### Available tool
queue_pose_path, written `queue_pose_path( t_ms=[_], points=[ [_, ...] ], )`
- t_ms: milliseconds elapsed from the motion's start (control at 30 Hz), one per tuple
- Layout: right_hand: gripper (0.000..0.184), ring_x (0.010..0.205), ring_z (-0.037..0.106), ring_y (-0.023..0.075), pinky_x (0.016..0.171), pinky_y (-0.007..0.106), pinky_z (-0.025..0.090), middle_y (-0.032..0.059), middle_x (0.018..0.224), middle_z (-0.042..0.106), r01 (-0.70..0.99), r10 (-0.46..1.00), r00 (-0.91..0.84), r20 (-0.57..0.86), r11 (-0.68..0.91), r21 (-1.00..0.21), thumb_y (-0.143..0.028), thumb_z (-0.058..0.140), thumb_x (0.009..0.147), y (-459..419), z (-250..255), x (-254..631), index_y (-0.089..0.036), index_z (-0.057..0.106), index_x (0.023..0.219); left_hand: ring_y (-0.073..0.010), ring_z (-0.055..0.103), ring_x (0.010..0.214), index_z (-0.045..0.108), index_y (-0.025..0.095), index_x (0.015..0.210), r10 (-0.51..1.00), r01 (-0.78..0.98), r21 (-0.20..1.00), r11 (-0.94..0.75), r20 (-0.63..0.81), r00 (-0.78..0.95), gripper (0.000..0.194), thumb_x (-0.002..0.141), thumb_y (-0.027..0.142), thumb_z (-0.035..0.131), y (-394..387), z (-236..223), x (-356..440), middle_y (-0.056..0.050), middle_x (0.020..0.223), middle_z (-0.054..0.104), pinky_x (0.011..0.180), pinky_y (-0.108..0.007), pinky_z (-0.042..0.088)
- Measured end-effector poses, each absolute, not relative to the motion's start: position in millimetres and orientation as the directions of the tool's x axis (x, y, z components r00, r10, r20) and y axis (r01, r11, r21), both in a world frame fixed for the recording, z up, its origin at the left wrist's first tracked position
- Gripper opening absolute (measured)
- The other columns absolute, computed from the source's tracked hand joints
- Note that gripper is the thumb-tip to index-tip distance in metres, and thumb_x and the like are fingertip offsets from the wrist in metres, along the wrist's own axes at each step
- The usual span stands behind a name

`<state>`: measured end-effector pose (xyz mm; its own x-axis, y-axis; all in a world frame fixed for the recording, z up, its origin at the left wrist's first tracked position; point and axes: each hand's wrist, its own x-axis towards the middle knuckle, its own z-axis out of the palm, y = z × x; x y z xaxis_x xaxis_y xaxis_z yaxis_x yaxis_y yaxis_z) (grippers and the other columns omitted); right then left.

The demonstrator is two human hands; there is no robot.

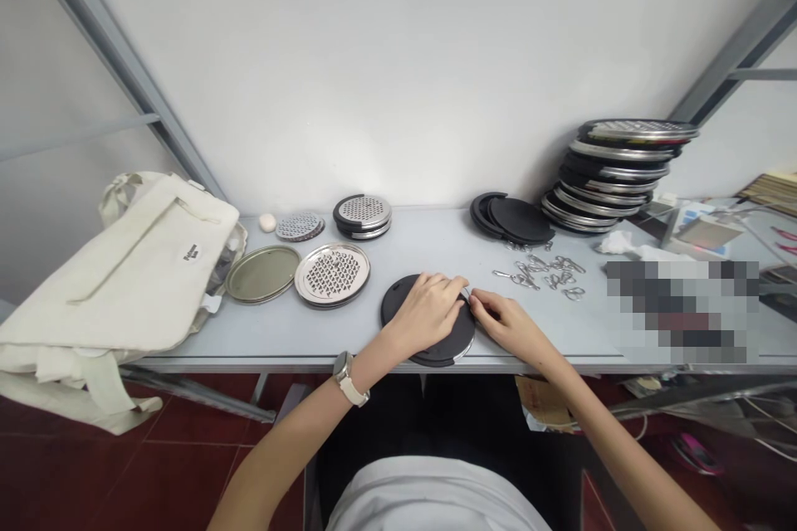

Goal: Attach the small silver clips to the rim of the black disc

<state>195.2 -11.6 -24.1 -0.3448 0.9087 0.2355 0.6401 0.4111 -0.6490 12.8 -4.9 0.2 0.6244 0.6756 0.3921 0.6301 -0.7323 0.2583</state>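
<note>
A round black disc [398, 307] with a thin metal rim lies near the front edge of the grey table [349, 340]. My left hand [428, 309] rests flat on top of the disc and presses it down. My right hand [507, 322] pinches the disc's right edge, fingertips meeting those of the left hand. What the fingertips hold there is too small to tell. A pile of small metal clips [548, 274] lies just behind my right hand.
A perforated metal disc [332, 274] and a plain metal lid [262, 273] lie to the left. Further back sit a grater stack [362, 215], black lids [514, 218] and a tall disc stack [616, 174]. A cream bag [118, 274] hangs over the left end.
</note>
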Motion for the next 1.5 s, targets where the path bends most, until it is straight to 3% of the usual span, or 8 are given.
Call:
queue_pose_path(
  t_ms=[567,767,1067,1500],
  points=[
    [0.033,0.059,0.038,0.0131,0.058,0.026,0.033,-0.0045,0.062,0.036,0.548,0.924,-0.317,0.212,0.361,-0.755,-0.039,0.035,0.097,-9.2,-30.4,199.2,-0.022,0.036,0.069,-0.0199,0.056,0.101,0.049,0.016,0.114,0.658,0.607,0.263,-0.750,0.389,0.645,0.026,0.094,0.007,0.035,-4.0,1.3,11.6,-0.006,0.103,0.062,0.094,-0.035,0.039],
    [0.033,0.060,0.041,0.0134,0.059,0.026,0.034,-0.0042,0.063,0.038,0.566,0.928,-0.300,0.221,0.360,-0.742,-0.039,0.035,0.098,-9.9,-30.7,198.5,-0.022,0.037,0.070,-0.0208,0.055,0.100,0.050,0.016,0.110,0.676,0.638,0.247,-0.730,0.404,0.616,0.021,0.094,0.010,0.038,-4.5,0.5,11.6,-0.007,0.105,0.057,0.092,-0.036,0.042],
    [0.030,0.058,0.046,0.0141,0.058,0.026,0.036,-0.0037,0.061,0.044,0.624,0.925,-0.287,0.249,0.378,-0.684,-0.037,0.034,0.098,-10.0,-32.2,196.3,-0.022,0.040,0.072,-0.0193,0.054,0.099,0.050,0.017,0.105,0.665,0.568,0.347,-0.747,0.390,0.637,0.016,0.095,0.011,0.038,-4.2,0.5,12.3,-0.006,0.101,0.054,0.092,-0.034,0.045],
    [0.030,0.057,0.044,0.0141,0.056,0.026,0.035,-0.0036,0.060,0.047,0.598,0.902,-0.362,0.234,0.417,-0.684,-0.037,0.035,0.097,-9.1,-28.6,197.8,-0.022,0.039,0.072,-0.0212,0.055,0.107,0.048,0.016,0.114,0.666,0.545,0.382,-0.746,0.407,0.625,0.023,0.093,0.012,0.044,-3.2,-3.4,13.7,-0.007,0.109,0.059,0.096,-0.036,0.044]
  ],
)
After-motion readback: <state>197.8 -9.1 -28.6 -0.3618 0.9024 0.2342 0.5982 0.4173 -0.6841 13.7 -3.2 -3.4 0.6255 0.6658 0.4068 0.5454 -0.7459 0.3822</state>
